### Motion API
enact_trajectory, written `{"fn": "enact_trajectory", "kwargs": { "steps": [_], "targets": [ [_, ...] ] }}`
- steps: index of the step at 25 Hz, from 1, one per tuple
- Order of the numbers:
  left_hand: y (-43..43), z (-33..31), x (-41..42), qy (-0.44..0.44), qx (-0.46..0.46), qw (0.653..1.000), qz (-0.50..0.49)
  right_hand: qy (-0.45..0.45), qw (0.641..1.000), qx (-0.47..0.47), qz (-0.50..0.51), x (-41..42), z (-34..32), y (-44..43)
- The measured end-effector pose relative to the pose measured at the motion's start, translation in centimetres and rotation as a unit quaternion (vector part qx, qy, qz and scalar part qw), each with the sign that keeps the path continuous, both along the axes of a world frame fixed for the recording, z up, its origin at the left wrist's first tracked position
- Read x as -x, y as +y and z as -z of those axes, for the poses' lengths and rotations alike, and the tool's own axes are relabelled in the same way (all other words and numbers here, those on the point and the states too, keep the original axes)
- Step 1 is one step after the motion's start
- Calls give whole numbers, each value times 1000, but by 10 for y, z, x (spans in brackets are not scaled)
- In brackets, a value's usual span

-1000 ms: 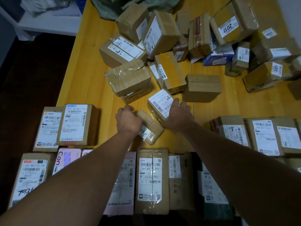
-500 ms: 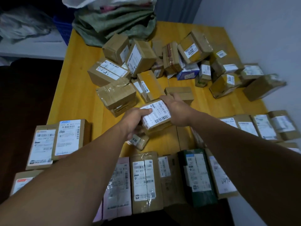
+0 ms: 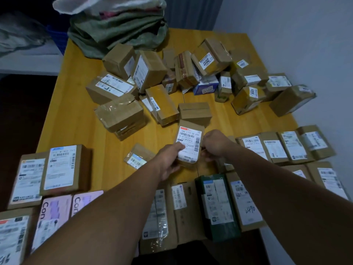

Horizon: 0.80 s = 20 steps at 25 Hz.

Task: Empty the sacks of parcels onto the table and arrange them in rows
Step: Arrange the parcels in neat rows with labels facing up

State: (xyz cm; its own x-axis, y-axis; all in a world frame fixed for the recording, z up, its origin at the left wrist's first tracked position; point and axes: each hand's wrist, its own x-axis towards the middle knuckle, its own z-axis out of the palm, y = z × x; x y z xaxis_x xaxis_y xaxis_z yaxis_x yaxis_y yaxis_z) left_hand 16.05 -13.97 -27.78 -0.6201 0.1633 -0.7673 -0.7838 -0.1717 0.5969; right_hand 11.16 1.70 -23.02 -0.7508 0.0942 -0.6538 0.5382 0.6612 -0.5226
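A small brown parcel with a white label (image 3: 189, 143) is held label-up over the middle of the yellow wooden table (image 3: 76, 119). My left hand (image 3: 169, 161) grips its near left corner and my right hand (image 3: 215, 144) grips its right side. A smaller flat parcel (image 3: 138, 156) lies loose on the table just left of my left hand. A jumbled heap of brown parcels (image 3: 172, 79) covers the far half of the table. Ordered rows of parcels lie along the near edge (image 3: 181, 207) and at the right (image 3: 286, 146).
Green and white sacks (image 3: 116, 25) are heaped at the table's far left corner. Two labelled parcels (image 3: 47, 173) lie side by side at the near left. A pale wall (image 3: 305, 44) runs along the table's right side. Dark floor lies to the left.
Both hands lifted the labelled parcel off the table and turned it upright between them. The smaller flat parcel was let go and now lies left of my hands. The camera tilted up.
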Motion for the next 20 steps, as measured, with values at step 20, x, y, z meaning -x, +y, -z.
{"fn": "enact_trajectory", "kwargs": {
  "steps": [20],
  "targets": [
    [109,47,29,53,274,959,41,41,952,-164,-255,34,67,109]
  ]
}}
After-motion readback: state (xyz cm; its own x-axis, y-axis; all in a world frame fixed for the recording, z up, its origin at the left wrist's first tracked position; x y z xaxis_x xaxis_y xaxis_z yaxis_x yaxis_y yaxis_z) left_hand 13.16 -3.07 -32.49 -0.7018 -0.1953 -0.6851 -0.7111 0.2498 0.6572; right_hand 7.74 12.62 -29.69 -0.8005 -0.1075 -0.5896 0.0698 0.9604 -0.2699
